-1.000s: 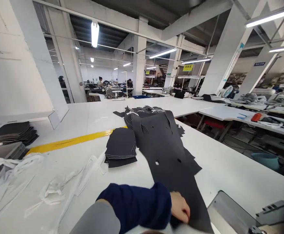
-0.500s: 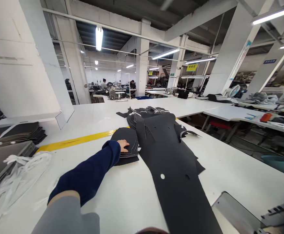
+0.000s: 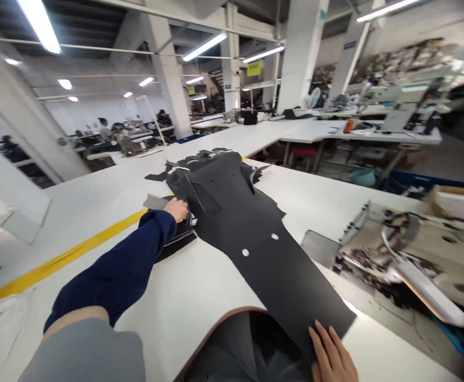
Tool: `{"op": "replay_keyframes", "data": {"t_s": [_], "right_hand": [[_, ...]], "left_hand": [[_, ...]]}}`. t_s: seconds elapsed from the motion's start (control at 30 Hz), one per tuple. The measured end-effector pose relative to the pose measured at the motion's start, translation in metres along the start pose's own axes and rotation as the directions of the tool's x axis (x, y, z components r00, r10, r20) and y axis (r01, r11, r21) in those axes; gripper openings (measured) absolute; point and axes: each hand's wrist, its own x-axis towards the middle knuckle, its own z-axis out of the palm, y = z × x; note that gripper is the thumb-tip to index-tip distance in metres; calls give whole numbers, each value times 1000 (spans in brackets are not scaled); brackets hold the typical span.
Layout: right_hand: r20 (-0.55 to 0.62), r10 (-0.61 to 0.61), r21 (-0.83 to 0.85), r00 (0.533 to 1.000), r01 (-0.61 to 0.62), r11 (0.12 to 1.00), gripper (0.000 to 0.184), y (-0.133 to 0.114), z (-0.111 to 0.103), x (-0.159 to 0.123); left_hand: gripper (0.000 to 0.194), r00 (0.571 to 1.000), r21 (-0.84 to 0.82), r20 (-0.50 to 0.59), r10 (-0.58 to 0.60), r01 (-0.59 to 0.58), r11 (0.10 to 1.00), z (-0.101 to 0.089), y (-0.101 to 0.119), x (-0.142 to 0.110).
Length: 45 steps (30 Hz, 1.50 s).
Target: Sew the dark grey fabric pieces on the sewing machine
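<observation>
My left hand is closed on the top dark fabric piece of a small stack. A grey flap of that piece sticks up to the left of my fingers. Beside the stack lies a long dark fabric panel with two round holes, stretching toward me. My right hand rests on the near end of this panel, its fingers stretched out. Beyond them is a dark heap of bundled pieces with white ties.
A white table carries a yellow tape strip on the left. To the right stands a sewing machine with a lit white lamp bar. White strips lie at lower left. People sit at machines far back.
My view has swung to the right. The left hand has closed on the top piece, and an edge of it has lifted. My right hand has come into view on the long panel.
</observation>
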Motion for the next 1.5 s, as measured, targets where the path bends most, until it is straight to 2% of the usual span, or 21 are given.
{"op": "replay_keyframes", "data": {"t_s": [0.03, 0.07, 0.1, 0.13, 0.2, 0.23, 0.27, 0.3, 0.33, 0.37, 0.43, 0.47, 0.5, 0.67, 0.7, 0.8, 0.93, 1.03, 1.13, 1.23, 1.5], "right_hand": [[18, 47, 7, 999, -47, 999, 69, -10, -5, 2], [35, 92, 14, 995, -92, 996, 66, -19, -10, 4], [47, 125, 24, 991, -126, 992, 64, -28, -15, 8], [52, 150, 35, 987, -152, 988, 62, -35, -20, 11], [45, 198, 63, 979, -201, 978, 59, -46, -27, 16], [38, 226, 71, 973, -228, 971, 57, -50, -30, 18], [33, 257, 71, 966, -259, 963, 54, -53, -33, 19], [28, 288, 62, 957, -289, 955, 52, -55, -36, 19], [25, 315, 46, 949, -316, 948, 49, -58, -38, 18], [22, 338, 28, 941, -338, 941, 47, -60, -39, 17], [23, 361, 3, 932, -362, 932, 41, -63, -40, 13], [29, 360, 0, 933, -360, 933, 38, -64, -39, 11], [39, 351, 1, 936, -351, 936, 35, -64, -38, 8], [53, 284, 25, 957, -285, 958, 26, -59, -31, -2], [30, 277, 33, 960, -278, 960, 26, -58, -30, -2], [-58, 246, 70, 967, -242, 968, 27, -55, -31, -2], [-95, 253, 115, 963, -242, 963, 26, -55, -35, 0], [-66, 264, 113, 962, -255, 960, 29, -56, -37, 1], [-17, 248, 81, 969, -246, 966, 33, -57, -39, 4], [28, 223, 52, 974, -224, 973, 35, -54, -39, 14], [186, 144, 15, 972, -149, 989, 33, -27, -23, 56]], "left_hand": [[20, 993, 19, -79, 92, -91, 996, -7, 25, 10], [23, 962, 36, -160, 223, -220, 975, -11, 56, 19], [25, 896, 53, -231, 379, -378, 924, -11, 92, 26], [25, 792, 69, -282, 542, -547, 835, -8, 133, 31], [24, 509, 80, -295, 809, -830, 552, 7, 218, 29], [22, 364, 72, -284, 887, -915, 398, 18, 258, 23], [22, 254, 50, -286, 924, -959, 279, 30, 293, 16], [20, 202, 13, -304, 931, -976, 216, 42, 322, 8], [21, 213, -37, -332, 919, -976, 213, 52, 344, 0], [26, 274, -98, -363, 891, -962, 256, 61, 360, -7], [47, 436, -222, -383, 815, -899, 377, 71, 377, -16], [52, 486, -265, -367, 793, -872, 412, 72, 379, -19], [53, 504, -293, -342, 793, -859, 420, 72, 380, -20], [55, 412, -310, -205, 888, -888, 341, 59, 379, -5], [58, 418, -290, -190, 888, -888, 356, 58, 381, 1], [59, 485, -250, -155, 861, -862, 441, 56, 389, 22], [39, 545, -211, -176, 820, -834, 509, 55, 404, 38], [25, 573, -141, -232, 786, -819, 556, 51, 418, 44], [23, 540, -107, -230, 810, -841, 531, 47, 428, 51], [22, 528, -131, -152, 836, -849, 512, 44, 427, 64], [22, 663, -195, -51, 747, -740, 644, 37, 408, 112]]}}
